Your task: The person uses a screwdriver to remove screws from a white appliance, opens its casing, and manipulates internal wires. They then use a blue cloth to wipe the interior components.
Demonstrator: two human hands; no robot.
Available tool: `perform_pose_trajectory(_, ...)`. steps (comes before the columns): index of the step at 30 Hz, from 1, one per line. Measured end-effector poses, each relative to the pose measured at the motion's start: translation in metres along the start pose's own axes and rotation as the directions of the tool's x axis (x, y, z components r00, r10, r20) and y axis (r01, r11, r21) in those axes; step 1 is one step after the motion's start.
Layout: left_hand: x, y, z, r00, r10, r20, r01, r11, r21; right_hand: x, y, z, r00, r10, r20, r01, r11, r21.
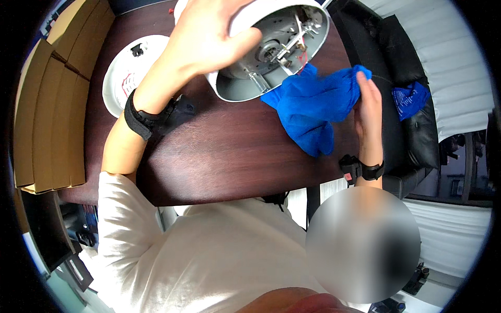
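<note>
A white round appliance body, which looks like a rice cooker, is tilted on its side at the top of the view. Its open underside shows a metal disc, levers and red wires. My left hand grips its near left side, the thumb over the rim; the other fingers are partly cut off by the upper edge. A bunched blue cloth hangs against the rim's lower right. Closed on the cloth's right end is my right hand. The cloth hides part of the rim.
A white round cover with a small black part lies on the dark wooden table. Brown cardboard boxes line the left edge. Beyond the right edge stands a black sofa with a blue packet on it.
</note>
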State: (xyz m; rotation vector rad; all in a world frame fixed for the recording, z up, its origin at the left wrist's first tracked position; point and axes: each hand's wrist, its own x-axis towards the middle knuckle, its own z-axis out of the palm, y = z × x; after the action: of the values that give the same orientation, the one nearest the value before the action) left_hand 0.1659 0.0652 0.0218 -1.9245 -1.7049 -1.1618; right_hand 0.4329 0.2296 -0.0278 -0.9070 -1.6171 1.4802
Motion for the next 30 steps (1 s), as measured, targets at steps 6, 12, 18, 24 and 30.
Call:
perform_pose_trajectory(6, 0.005, -0.033, -0.006, 0.995, -0.083, -0.047, 0.070, 0.971, -0.231, 0.008, 0.004, 0.042, 0.985, -0.173, 0.020, 0.166, 0.967, 0.193)
perform_pose_trajectory(12, 0.001, -0.038, -0.001, 0.991, -0.127, -0.045, 0.113, 0.964, -0.240, 0.021, 0.006, 0.126, 0.989, 0.060, 0.136, -0.120, 0.861, 0.495)
perform_pose_trajectory(18, 0.000, -0.040, 0.005, 0.984, -0.159, -0.085, 0.129, 0.950, -0.285, 0.034, 0.016, 0.139, 0.989, 0.081, 0.126, -0.135, 0.848, 0.513)
perform_pose_trajectory(24, -0.001, -0.034, 0.010, 0.969, -0.214, -0.122, 0.176, 0.947, -0.268, 0.018, 0.032, 0.134, 0.966, 0.187, 0.180, -0.241, 0.907, 0.346)
perform_pose_trajectory(30, 0.002, -0.033, 0.010, 0.973, -0.195, -0.122, 0.157, 0.949, -0.273, 0.013, 0.037, 0.130, 0.948, 0.224, 0.227, -0.256, 0.959, 0.121)
